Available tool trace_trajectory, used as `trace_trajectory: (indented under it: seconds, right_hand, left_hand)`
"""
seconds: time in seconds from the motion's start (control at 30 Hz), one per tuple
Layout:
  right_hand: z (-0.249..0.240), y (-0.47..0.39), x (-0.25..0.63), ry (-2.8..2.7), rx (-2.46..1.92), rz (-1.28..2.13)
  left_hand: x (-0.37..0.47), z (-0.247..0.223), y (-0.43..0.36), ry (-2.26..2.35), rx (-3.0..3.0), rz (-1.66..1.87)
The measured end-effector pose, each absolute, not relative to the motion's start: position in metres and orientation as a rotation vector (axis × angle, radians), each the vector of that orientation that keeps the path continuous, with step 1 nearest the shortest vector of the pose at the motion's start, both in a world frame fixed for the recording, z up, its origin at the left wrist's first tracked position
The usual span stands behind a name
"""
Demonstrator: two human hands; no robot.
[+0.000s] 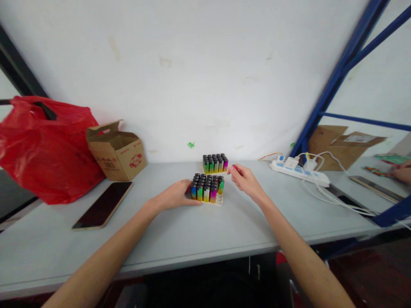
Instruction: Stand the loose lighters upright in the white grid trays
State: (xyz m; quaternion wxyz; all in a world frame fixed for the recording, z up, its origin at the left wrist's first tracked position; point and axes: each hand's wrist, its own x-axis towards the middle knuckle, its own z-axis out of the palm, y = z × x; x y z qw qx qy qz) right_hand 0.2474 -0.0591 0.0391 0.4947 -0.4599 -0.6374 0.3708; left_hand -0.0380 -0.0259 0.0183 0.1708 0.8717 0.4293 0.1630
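Observation:
Several colourful lighters (206,193) with black tops stand upright in rows in a pale tray (219,201) on the table. At the tray's front right corner there are bare slots. My left hand (175,194) grips the tray's left side, thumb along the front edge and fingers behind. My right hand (244,179) is closed just right of the tray, a little above the table. A small lighter (236,168), with red showing, is pinched in it and mostly hidden by the fingers. Behind stands a second block of upright lighters (215,164) in a similar tray.
To the left are a red plastic bag (51,149), an open cardboard box (117,154) and a dark-screened phone (103,205). On the right lie a white power strip (298,171) with cables and a blue metal frame (334,85). Another person's hand (403,172) shows at the far right.

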Motion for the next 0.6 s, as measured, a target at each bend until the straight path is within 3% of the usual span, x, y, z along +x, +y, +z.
trace_trajectory:
  seconds: [0.13,0.4,0.6]
  right_hand:
    - [0.0342,-0.0581,0.2482,-1.631,-1.233,0.628]
    - [0.0320,-0.0562,0.2538,-1.594,-1.318,0.461]
    - [0.0370,-0.0601,0.2538,-1.670,-1.181,0.643]
  left_hand:
    - [-0.0389,0.0182,-0.0253,1.184,2.468,0.481]
    - [-0.0385,0.0212,-0.0261,1.096,2.430,0.507]
    - [-0.0378,0.0230,-0.0268,1.115,2.429,0.498]
